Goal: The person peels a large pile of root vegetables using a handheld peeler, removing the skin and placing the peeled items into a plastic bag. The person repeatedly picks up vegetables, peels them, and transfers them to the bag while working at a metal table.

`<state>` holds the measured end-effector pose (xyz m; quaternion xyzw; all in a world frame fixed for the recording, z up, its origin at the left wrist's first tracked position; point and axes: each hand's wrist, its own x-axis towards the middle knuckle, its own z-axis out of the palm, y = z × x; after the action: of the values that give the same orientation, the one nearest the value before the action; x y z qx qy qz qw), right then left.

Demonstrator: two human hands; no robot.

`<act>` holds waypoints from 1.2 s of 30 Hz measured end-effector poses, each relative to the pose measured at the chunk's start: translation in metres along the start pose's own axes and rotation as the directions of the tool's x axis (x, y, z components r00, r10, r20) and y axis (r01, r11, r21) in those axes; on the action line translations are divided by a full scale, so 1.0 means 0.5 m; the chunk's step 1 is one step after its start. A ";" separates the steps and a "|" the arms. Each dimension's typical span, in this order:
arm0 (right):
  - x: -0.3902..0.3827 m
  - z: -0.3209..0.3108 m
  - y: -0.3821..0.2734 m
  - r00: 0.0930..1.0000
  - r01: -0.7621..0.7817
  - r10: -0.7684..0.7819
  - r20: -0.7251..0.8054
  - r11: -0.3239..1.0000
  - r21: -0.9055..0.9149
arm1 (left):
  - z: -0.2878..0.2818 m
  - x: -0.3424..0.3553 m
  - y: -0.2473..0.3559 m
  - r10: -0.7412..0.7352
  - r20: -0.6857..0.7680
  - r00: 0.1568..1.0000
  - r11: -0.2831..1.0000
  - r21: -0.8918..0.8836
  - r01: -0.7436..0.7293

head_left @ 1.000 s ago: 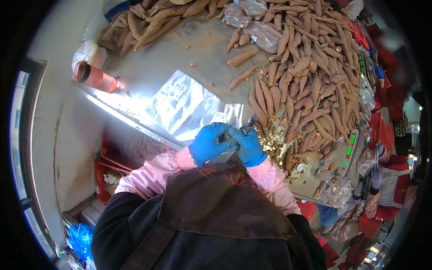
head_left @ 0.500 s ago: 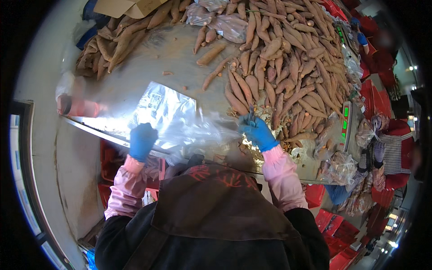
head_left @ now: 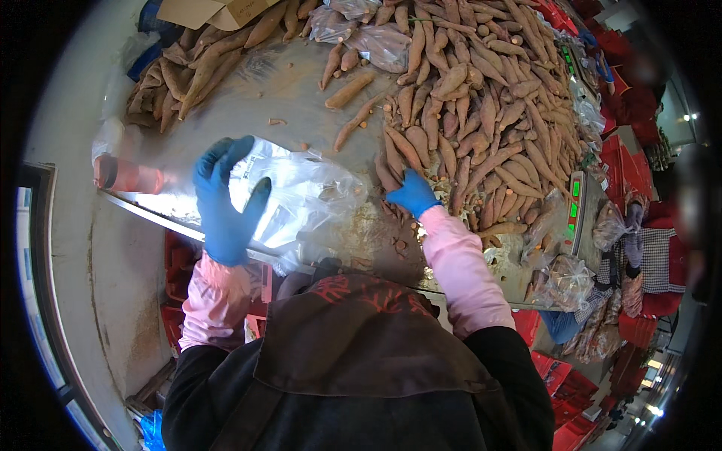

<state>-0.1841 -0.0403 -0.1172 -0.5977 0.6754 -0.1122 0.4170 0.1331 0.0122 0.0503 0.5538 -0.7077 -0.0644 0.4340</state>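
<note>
My left hand (head_left: pixel 228 199), in a blue glove, is raised over the left part of the table with thumb and fingers spread and nothing in it. Beneath and beside it lies a stack of clear plastic bags (head_left: pixel 316 189) with a silvery shine. My right hand (head_left: pixel 415 195), also blue-gloved, reaches to the near edge of a large heap of sweet potatoes (head_left: pixel 496 113). Its fingers are closed around the near end of a long sweet potato (head_left: pixel 384 173); the fingertips are partly hidden.
A metal table (head_left: pixel 278 83) carries everything. A reddish roll (head_left: pixel 131 177) sits at its left edge. Sweet potatoes and a cardboard box (head_left: pixel 214 13) are at the far left. A scale with a green display (head_left: pixel 576 197) and a bagged bundle (head_left: pixel 568 278) stand right. Someone works farther right.
My left hand has let go of the plastic bags, lifted and spread its fingers. My right hand has moved slightly left and farther in, onto a sweet potato. The plastic has settled.
</note>
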 end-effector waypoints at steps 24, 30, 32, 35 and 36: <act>-0.259 -0.014 -0.050 0.904 0.374 -0.076 -0.420 0.614 0.695 | 0.342 -0.101 0.172 -0.090 0.903 0.419 -0.052 -0.425 0.904; -0.270 -0.006 -0.043 0.910 0.262 0.115 -0.398 0.584 0.768 | 0.299 -0.079 0.186 0.090 0.873 0.479 -0.104 -0.470 0.876; -0.270 -0.030 -0.033 0.891 0.308 0.022 -0.454 0.706 0.638 | 0.305 -0.080 0.167 0.098 0.895 0.434 -0.064 -0.430 0.901; -0.259 -0.087 -0.028 0.790 0.452 -0.238 -0.564 0.848 0.276 | 0.286 -0.062 0.159 0.104 0.943 0.315 0.035 -0.320 0.947; -0.254 -0.102 -0.030 0.757 0.453 -0.333 -0.563 0.887 0.084 | 0.279 -0.056 0.159 0.102 0.958 0.267 0.075 -0.275 0.958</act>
<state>-0.2170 0.0526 -0.0207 -0.6228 0.6063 -0.4315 0.2416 -0.0200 0.0115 -0.0054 0.3059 -0.3551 -0.8607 0.1985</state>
